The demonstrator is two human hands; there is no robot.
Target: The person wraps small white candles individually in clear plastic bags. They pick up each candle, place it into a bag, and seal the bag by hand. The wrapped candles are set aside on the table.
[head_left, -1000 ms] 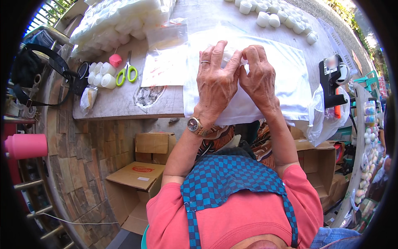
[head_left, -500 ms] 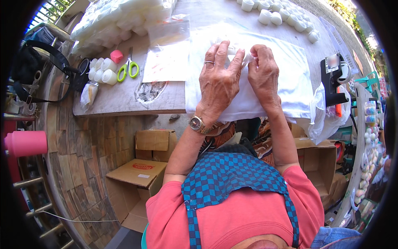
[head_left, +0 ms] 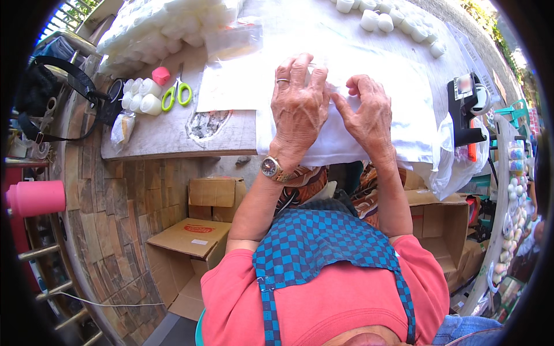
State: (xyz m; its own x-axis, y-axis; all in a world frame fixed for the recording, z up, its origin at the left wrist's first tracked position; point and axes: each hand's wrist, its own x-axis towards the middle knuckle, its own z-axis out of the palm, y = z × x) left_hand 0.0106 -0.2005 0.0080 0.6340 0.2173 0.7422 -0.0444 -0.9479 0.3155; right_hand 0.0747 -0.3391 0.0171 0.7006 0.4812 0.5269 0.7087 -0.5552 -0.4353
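Note:
My left hand [head_left: 299, 109], with a ring and a wristwatch, is bent over a small whitish thing on a white cloth [head_left: 404, 138]. Glare and the fingers hide most of that thing, so its kind cannot be made out. Close by on the right, my right hand [head_left: 369, 118] hovers over the cloth, thumb and forefinger apart, and nothing shows between them. Beyond, at the far right of the table, stand several white candles [head_left: 407, 25]. A sheet of white paper [head_left: 228, 89] lies left of my left hand.
Green-handled scissors [head_left: 176, 95], a pink faceted piece [head_left: 161, 75] and wrapped white candles [head_left: 151, 104] lie on the left. A large wrapped candle stack [head_left: 167, 26] stands behind them. A black tape dispenser [head_left: 465, 109] sits at the right edge; cardboard boxes [head_left: 190, 236] are below.
My right hand has moved slightly down, away from the left, and its thumb and forefinger have parted. My left hand has shifted a little left and its fingers have drawn closer together.

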